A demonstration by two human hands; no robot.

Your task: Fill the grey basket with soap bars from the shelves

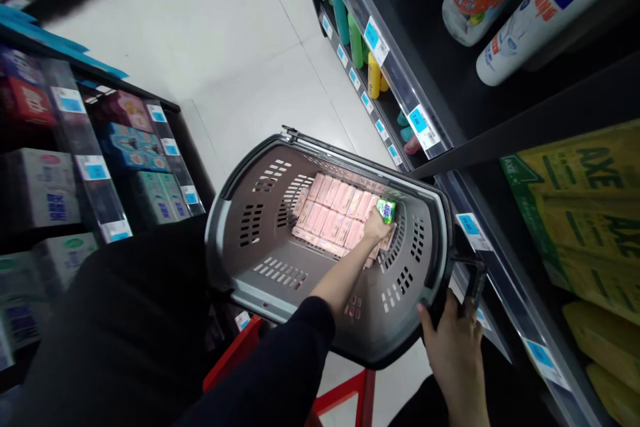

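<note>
My left hand (379,229): fingers closed round green pack (387,211) | right hand (454,341): at rim of basket (371,295), grip unclear | I'd keep pack level, easing it onto pink boxes (334,209)

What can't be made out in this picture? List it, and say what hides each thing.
All in the head view:
- Small print on the green pack in the left hand: too small.
- Anything beneath the top pink packs: covered by those packs.
- Most of the red frame: behind the basket and the dark sleeve.
- Tops of the Mr Muscle bottles: cut off by the upper edge.
</note>
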